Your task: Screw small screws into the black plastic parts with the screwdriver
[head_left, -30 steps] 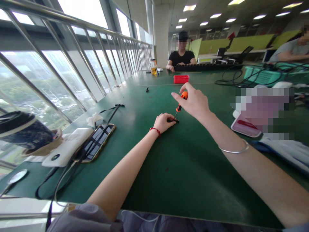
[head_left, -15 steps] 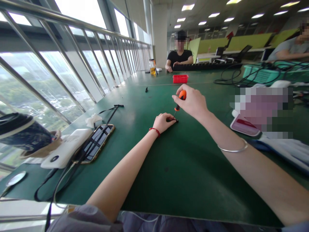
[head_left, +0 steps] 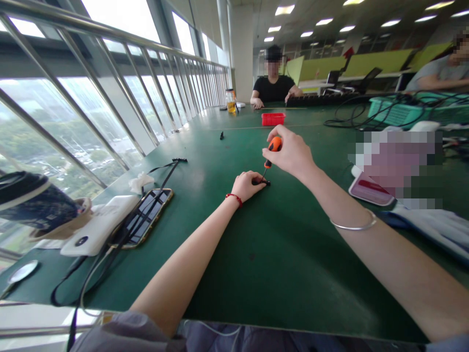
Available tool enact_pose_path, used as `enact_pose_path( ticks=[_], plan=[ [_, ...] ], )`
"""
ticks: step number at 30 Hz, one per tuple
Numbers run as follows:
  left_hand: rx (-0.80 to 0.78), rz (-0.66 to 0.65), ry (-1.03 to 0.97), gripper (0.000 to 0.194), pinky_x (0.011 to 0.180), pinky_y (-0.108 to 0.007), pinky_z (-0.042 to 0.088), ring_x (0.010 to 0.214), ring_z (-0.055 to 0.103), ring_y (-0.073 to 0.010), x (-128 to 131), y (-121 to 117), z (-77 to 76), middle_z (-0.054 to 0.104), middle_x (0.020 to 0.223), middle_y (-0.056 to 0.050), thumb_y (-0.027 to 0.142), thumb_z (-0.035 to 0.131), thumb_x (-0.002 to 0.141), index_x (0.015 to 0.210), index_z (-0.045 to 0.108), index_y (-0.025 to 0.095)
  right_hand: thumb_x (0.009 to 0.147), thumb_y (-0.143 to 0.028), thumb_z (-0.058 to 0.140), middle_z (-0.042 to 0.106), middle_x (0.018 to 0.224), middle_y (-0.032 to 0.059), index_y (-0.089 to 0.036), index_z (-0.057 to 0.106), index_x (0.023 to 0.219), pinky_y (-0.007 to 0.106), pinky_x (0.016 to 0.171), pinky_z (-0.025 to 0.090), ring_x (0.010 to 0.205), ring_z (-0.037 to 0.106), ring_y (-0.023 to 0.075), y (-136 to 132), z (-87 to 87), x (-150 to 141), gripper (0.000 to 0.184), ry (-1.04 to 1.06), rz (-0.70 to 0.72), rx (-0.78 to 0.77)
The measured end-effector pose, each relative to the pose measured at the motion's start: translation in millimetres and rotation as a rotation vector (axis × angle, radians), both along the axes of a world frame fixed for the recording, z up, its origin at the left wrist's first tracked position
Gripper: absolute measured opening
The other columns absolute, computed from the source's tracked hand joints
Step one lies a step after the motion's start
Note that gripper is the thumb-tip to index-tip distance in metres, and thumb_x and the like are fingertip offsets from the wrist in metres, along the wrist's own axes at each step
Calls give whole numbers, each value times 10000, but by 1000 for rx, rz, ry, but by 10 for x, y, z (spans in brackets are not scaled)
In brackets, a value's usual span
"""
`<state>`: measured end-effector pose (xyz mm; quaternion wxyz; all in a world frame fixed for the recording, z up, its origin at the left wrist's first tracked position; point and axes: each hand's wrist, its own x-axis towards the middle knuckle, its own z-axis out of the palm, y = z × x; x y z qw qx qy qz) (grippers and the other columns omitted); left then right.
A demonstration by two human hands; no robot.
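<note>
Clock dirs as seen, w/ the black part as centre. Black part (head_left: 267,183) lies on the green tabletop (head_left: 256,274), mid-pic, partly hidden by the L hand (head_left: 246,188), which comes in from 9 o'clock & pins it btwn thumb & fingers. R hand (head_left: 293,151), at 1–2 o'clock, grips the orange/black handle of the screwdriver (head_left: 274,143); shaft slants down twd 7 o'clock to the part, tip contact too small to tell. Red tray (head_left: 273,120) at 12, beyond the R hand. Small black piece (head_left: 222,136) at 10, well apart. Bottle (head_left: 231,102) at 11, far end. Phone (head_left: 150,215) btwn 8 & 9, strap across it; white device (head_left: 98,225) just beside, cup (head_left: 36,205) nr that at 9. Teal basket (head_left: 390,115) at 2, w/ cables. Co-worker (head_left: 273,88) sits at 12, far edge.
</note>
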<state>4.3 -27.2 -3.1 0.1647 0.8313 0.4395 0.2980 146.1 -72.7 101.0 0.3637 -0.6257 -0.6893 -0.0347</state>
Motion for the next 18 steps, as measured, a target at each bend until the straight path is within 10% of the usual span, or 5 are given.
enact_pose_path(
  ticks=[18],
  plan=[
    [3,8,12,132,765,-287,483,797,587,-157,2,-5,8,647,831,-9,294,633,727,803,693,205,726,-520,530,613,755,32,-232,548,878,304,592,378,703,549,212,-16,-8,-11,325,18,6,-36]
  ],
)
